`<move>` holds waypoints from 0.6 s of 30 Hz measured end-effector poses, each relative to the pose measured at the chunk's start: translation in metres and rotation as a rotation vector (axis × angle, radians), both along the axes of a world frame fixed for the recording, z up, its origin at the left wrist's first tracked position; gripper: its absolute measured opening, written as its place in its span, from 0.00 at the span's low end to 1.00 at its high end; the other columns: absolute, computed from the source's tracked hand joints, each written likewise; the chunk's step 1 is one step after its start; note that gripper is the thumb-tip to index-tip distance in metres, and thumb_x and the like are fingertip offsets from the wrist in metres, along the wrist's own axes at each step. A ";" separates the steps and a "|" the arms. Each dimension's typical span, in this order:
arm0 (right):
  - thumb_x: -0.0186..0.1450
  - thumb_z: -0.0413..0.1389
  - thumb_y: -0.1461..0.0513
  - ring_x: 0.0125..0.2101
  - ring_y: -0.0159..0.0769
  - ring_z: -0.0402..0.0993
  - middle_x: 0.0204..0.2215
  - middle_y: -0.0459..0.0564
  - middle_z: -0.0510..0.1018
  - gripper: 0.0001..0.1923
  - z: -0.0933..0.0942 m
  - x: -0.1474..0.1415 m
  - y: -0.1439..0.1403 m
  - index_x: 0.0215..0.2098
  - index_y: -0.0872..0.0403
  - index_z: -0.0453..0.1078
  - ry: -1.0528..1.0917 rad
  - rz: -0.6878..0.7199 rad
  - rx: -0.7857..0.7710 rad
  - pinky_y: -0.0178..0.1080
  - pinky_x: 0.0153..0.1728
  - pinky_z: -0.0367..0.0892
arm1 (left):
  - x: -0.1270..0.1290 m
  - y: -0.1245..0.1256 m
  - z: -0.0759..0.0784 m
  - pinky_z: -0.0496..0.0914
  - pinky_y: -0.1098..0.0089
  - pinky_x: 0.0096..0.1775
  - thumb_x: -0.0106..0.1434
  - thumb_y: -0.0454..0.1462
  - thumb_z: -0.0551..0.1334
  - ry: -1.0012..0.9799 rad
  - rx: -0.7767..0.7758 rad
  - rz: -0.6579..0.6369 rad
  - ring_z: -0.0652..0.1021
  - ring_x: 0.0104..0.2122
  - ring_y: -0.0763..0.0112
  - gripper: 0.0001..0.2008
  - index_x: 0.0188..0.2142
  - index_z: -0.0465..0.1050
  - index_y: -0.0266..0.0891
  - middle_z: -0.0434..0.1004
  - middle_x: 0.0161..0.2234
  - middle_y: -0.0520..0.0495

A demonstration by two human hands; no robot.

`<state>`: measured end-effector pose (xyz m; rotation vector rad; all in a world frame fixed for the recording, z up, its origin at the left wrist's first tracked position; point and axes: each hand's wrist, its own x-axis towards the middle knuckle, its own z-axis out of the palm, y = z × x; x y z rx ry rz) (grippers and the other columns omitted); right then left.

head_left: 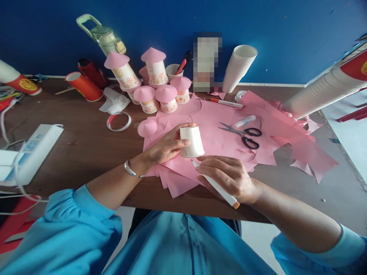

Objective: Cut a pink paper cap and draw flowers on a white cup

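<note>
A white paper cup, upside down with its rim lowest, is gripped by my left hand above the pink paper. One short mark shows low on the cup's side. My right hand holds a white marker with an orange end; its tip points up toward the cup's rim, and I cannot tell whether it touches. Behind the cup stand several decorated paper cups with pink cone roofs and drawn flowers. A loose pink paper cone lies left of my left hand.
Pink paper sheets cover the table's middle, with black-handled scissors and another marker on them. Stacked white cups stand by the blue wall. A tape roll, red cup and power strip are left.
</note>
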<state>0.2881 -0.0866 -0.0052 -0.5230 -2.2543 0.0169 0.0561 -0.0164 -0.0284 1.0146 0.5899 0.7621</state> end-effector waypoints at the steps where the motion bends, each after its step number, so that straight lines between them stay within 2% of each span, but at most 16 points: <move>1: 0.72 0.62 0.68 0.38 0.40 0.88 0.35 0.54 0.85 0.06 0.000 0.000 0.000 0.46 0.60 0.73 0.003 0.009 0.000 0.40 0.39 0.87 | 0.000 0.000 -0.001 0.76 0.60 0.47 0.64 0.41 0.72 0.009 0.014 0.004 0.77 0.51 0.57 0.25 0.60 0.77 0.51 0.78 0.57 0.44; 4: 0.72 0.62 0.68 0.34 0.38 0.86 0.33 0.53 0.85 0.06 0.001 0.001 -0.001 0.46 0.59 0.73 0.022 0.020 0.005 0.39 0.35 0.86 | 0.000 0.000 -0.001 0.75 0.62 0.47 0.63 0.40 0.73 0.010 0.034 0.013 0.76 0.50 0.58 0.24 0.59 0.77 0.48 0.77 0.56 0.42; 8: 0.70 0.62 0.69 0.30 0.37 0.84 0.30 0.51 0.84 0.07 0.001 0.002 -0.001 0.47 0.59 0.73 0.036 -0.041 0.015 0.39 0.30 0.84 | 0.000 0.000 -0.001 0.75 0.63 0.47 0.64 0.40 0.73 0.004 0.037 -0.002 0.75 0.52 0.58 0.24 0.59 0.78 0.49 0.77 0.55 0.43; 18: 0.71 0.62 0.69 0.29 0.35 0.84 0.30 0.49 0.84 0.07 -0.002 0.002 0.000 0.47 0.57 0.72 0.015 -0.091 0.044 0.37 0.29 0.81 | -0.002 -0.001 -0.003 0.72 0.62 0.50 0.63 0.39 0.74 0.049 0.079 0.013 0.73 0.55 0.56 0.28 0.62 0.76 0.47 0.74 0.60 0.41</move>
